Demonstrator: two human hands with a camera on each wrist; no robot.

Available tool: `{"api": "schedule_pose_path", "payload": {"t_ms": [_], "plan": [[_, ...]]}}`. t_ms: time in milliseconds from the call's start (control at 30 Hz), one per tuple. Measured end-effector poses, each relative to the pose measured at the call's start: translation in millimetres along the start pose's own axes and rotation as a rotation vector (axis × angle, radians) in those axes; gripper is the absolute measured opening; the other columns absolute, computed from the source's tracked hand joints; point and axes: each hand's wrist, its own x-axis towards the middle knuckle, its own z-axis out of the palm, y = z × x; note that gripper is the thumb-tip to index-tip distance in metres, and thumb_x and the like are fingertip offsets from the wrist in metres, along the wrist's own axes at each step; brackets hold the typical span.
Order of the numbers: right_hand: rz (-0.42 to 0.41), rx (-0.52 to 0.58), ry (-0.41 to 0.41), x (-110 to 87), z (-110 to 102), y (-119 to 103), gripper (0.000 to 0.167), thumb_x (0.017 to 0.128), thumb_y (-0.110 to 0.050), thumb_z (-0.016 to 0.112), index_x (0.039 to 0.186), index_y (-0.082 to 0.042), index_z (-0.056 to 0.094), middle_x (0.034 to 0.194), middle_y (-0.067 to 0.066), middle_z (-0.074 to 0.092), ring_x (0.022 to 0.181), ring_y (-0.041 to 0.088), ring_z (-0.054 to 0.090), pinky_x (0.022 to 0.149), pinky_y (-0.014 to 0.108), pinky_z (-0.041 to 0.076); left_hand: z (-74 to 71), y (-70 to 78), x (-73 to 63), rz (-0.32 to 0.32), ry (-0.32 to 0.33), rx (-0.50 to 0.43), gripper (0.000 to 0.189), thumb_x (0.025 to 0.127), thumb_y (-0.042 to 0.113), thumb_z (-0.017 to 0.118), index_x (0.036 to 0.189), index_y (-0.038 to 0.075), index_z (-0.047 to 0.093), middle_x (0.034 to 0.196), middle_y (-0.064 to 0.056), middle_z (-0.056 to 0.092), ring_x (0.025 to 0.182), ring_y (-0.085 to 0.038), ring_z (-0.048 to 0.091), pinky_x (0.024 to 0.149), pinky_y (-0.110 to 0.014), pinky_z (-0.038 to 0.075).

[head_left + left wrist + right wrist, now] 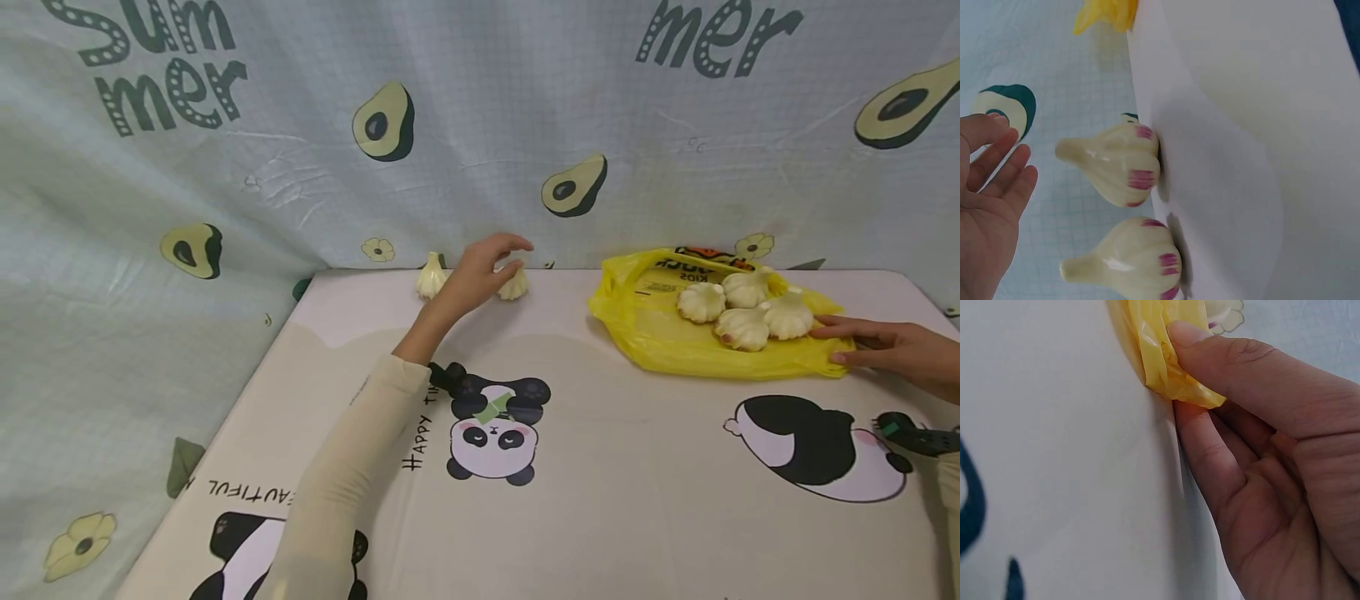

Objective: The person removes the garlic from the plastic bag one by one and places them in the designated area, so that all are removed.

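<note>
My left hand (480, 271) hovers over the back of the table, its fingers loosely bent and holding nothing. Two garlic bulbs (1119, 164) stand upright on the tabletop beneath and beside it, cream-coloured with purple streaks at the base in the left wrist view. Partly behind that hand is the right-hand garlic bulb (513, 286). On the right, a yellow plastic bag (652, 333) lies flat with several garlic bulbs (742, 327) resting on it. My right hand (900, 350) pinches the bag's right edge between thumb and fingers, as the right wrist view shows.
The table (622, 467) wears a pale cover printed with pandas and lettering. Behind it hangs a light curtain (465, 192) with avocado prints, meeting the table's back edge. Dark wrist straps show at the left and right sleeves.
</note>
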Motion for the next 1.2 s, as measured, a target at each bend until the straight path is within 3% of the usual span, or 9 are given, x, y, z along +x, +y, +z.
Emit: {"api": "schedule_pose_path", "payload": {"t_ms": [67, 233, 333, 467, 833, 900, 967, 1067, 1200], "plan": [[-0.004, 0.01, -0.003, -1.3, 0, -1, 0.057, 0.088, -0.046, 0.076, 0.139, -0.047, 0.051, 0.162, 0.032, -0.012, 0.142, 0.058, -0.025, 0.11, 0.077, -0.002, 2.0, 3.5, 0.1, 0.015, 0.003, 0.008, 0.031, 0.101, 0.004, 0.062, 0.132, 0.002, 0.064, 0.134, -0.012, 0.064, 0.129, -0.024, 0.057, 0.108, -0.031, 0.045], [-0.017, 0.007, -0.004, -2.4, 1, -2, 0.08, 0.092, -0.04, 0.073, 0.158, -0.013, 0.037, 0.162, 0.03, -0.013, 0.142, 0.057, -0.026, 0.11, 0.076, -0.002, 7.2, 13.3, 2.6, 0.04, -0.005, 0.027, 0.03, 0.101, 0.004, 0.063, 0.13, 0.003, 0.065, 0.134, -0.01, 0.065, 0.13, -0.022, 0.056, 0.108, -0.029, 0.044], [-0.016, 0.015, -0.003, -1.5, 2, -1, 0.06, 0.091, -0.041, 0.074, 0.146, -0.041, 0.05, 0.163, 0.03, -0.013, 0.143, 0.055, -0.025, 0.111, 0.075, -0.003, 10.7, 19.4, 3.7, 0.061, -0.013, 0.039, 0.029, 0.1, 0.005, 0.064, 0.13, 0.004, 0.065, 0.133, -0.009, 0.065, 0.13, -0.02, 0.056, 0.109, -0.027, 0.043], [-0.022, 0.018, -0.007, 0.2, 1, 0, 0.041, 0.091, -0.041, 0.074, 0.123, -0.055, 0.054, 0.162, 0.031, -0.011, 0.143, 0.056, -0.025, 0.111, 0.076, -0.004, 16.5, 26.6, 4.9, 0.111, -0.021, 0.048, 0.028, 0.101, 0.006, 0.064, 0.129, 0.004, 0.066, 0.131, -0.008, 0.066, 0.127, -0.019, 0.058, 0.107, -0.024, 0.044], [-0.031, 0.01, 0.004, 1.5, 1, 2, 0.036, 0.09, -0.044, 0.075, 0.114, -0.058, 0.054, 0.162, 0.032, -0.011, 0.143, 0.056, -0.026, 0.111, 0.075, -0.003, 32.2, 43.4, 13.4, 0.167, -0.067, 0.014, 0.028, 0.101, 0.007, 0.063, 0.129, 0.004, 0.066, 0.131, -0.008, 0.066, 0.126, -0.018, 0.057, 0.105, -0.02, 0.044], [-0.03, 0.008, 0.004, 1.4, 2, 2, 0.045, 0.09, -0.043, 0.075, 0.129, -0.054, 0.054, 0.162, 0.032, -0.011, 0.142, 0.056, -0.025, 0.111, 0.075, -0.003, 35.2, 46.1, 15.0, 0.17, -0.079, 0.008, 0.028, 0.101, 0.007, 0.063, 0.129, 0.004, 0.065, 0.131, -0.008, 0.066, 0.127, -0.018, 0.057, 0.106, -0.02, 0.043], [-0.033, 0.005, 0.003, 1.0, 2, 2, 0.062, 0.092, -0.042, 0.073, 0.149, -0.036, 0.048, 0.162, 0.032, -0.011, 0.142, 0.057, -0.026, 0.11, 0.076, -0.004, 38.4, 48.9, 16.7, 0.17, -0.091, 0.004, 0.028, 0.101, 0.008, 0.063, 0.129, 0.003, 0.065, 0.132, -0.008, 0.066, 0.127, -0.018, 0.057, 0.107, -0.019, 0.041], [-0.03, 0.006, 0.006, 1.0, 2, 3, 0.065, 0.092, -0.041, 0.074, 0.151, -0.031, 0.047, 0.162, 0.032, -0.011, 0.142, 0.056, -0.025, 0.111, 0.075, -0.003, 42.7, 54.1, 18.8, 0.179, -0.1, 0.011, 0.029, 0.102, 0.009, 0.063, 0.13, 0.004, 0.065, 0.132, -0.008, 0.066, 0.128, -0.018, 0.057, 0.108, -0.018, 0.039], [-0.036, 0.015, 0.011, 2.4, 0, 4, 0.037, 0.089, -0.043, 0.076, 0.116, -0.057, 0.055, 0.162, 0.033, -0.009, 0.143, 0.056, -0.024, 0.112, 0.074, -0.003, 48.4, 60.2, 20.7, 0.191, -0.102, 0.005, 0.03, 0.102, 0.009, 0.063, 0.131, 0.004, 0.065, 0.133, -0.008, 0.065, 0.129, -0.017, 0.056, 0.108, -0.016, 0.038]]}}
